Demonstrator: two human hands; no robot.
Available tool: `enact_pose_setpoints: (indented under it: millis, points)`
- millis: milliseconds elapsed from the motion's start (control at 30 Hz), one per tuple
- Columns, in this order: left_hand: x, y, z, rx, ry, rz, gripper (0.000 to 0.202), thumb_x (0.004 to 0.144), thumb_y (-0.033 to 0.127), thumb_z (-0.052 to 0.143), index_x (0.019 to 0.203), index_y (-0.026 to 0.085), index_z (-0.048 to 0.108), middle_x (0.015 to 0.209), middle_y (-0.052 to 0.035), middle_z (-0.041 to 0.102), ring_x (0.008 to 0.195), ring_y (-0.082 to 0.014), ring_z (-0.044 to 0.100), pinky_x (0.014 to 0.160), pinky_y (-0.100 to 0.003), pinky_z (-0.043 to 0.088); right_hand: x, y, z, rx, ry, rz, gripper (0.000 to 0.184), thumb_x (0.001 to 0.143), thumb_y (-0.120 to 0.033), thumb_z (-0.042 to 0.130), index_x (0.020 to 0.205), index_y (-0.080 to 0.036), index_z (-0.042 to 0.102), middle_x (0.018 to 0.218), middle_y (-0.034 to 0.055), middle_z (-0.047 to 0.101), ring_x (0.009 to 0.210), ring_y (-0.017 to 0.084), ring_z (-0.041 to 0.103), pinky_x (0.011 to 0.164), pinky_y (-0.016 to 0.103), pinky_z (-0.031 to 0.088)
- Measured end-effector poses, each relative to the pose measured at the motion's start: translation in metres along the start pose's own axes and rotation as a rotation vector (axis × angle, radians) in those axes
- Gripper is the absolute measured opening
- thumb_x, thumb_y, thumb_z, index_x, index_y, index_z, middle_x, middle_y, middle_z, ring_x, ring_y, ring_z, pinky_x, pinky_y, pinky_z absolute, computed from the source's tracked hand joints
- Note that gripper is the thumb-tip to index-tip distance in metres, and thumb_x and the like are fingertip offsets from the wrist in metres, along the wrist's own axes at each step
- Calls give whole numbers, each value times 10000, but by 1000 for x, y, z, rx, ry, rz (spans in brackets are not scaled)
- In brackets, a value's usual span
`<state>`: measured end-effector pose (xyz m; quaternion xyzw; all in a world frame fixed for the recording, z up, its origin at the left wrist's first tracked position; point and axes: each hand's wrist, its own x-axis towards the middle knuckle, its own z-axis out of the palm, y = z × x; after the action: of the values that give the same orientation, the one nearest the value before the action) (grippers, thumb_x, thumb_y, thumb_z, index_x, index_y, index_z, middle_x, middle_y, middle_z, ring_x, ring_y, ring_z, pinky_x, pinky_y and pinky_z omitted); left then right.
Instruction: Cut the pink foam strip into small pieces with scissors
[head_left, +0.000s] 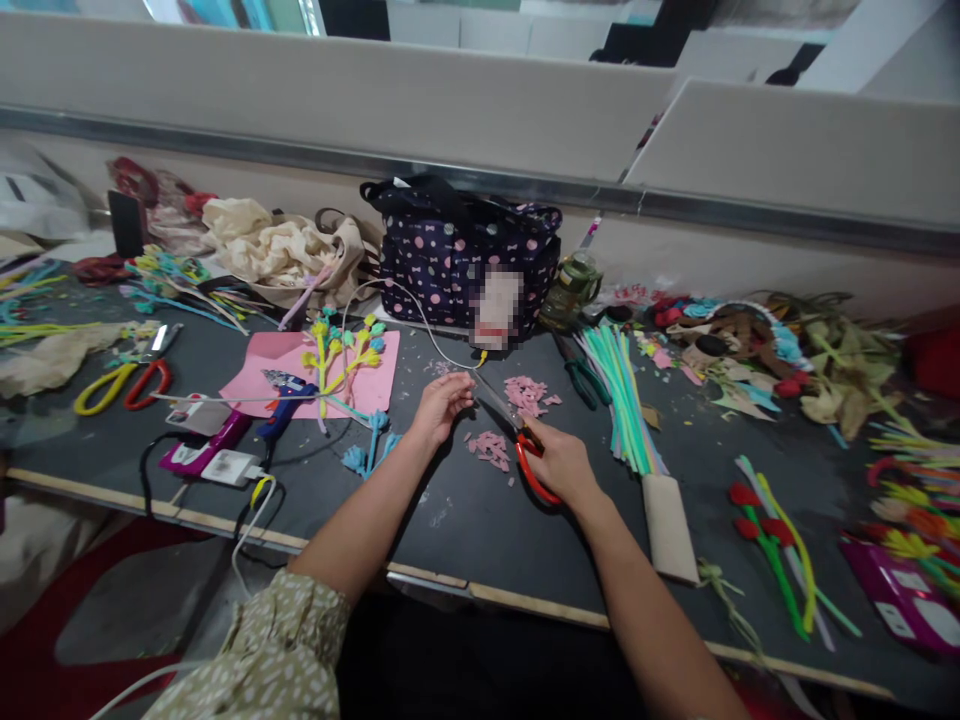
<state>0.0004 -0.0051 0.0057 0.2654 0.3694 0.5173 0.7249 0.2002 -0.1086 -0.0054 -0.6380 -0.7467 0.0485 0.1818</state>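
My right hand (pixel 559 462) grips a pair of scissors (pixel 534 478) with red-orange handles. Their blades point up and left, toward my left hand (pixel 447 405). That hand is closed in a pinch close to the blade tips, and what its fingers hold, if anything, is too small to make out. Under and beside the scissors lie two small heaps of pink cut pieces: one heap (pixel 528 394) beyond the blades, the other heap (pixel 489 448) nearer to me, between my hands.
A dark patterned bag (pixel 442 250) stands at the back. Left are a pink sheet (pixel 255 365) with yellow flower stems, a blue glue gun (pixel 285 405) and yellow-and-red scissors (pixel 139 375). Right are pliers (pixel 581 372), a bundle of green stems (pixel 619 390) and red tulips (pixel 772 540).
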Motion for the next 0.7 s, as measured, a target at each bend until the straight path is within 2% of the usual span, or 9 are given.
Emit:
enact_pose_setpoints:
  millis: [100,267,533,700]
  points:
    - [-1,1,1,30,21,17,279,574,189,796,803,115,655,810,-57,709,564,-76,598,536,-197,492,0,-2,-4,-46,-26,17,438,873,-299,511,1300,-216,560,1072,61,725,894,196,679,714,261,476]
    - [-2,1,2,42,40,55,262,570,190,793,780,122,651,780,-39,697,544,-65,576,525,-189,481,-1,-8,-13,-92,-84,-22,462,890,-264,480,1342,-167,491,1123,91,700,951,207,662,707,268,458]
    - [2,-2,-1,35,44,74,323,548,206,833,805,126,655,702,4,648,547,-64,571,533,-185,491,-1,-4,-9,-61,2,27,428,889,-321,489,1293,-191,543,1116,79,702,920,203,662,712,263,452]
    - [2,-2,-2,36,39,65,382,560,207,847,892,126,676,743,-7,667,554,-57,577,539,-175,487,-1,-3,-8,-54,15,24,453,853,-311,520,1288,-189,563,1050,72,716,883,200,662,703,259,456]
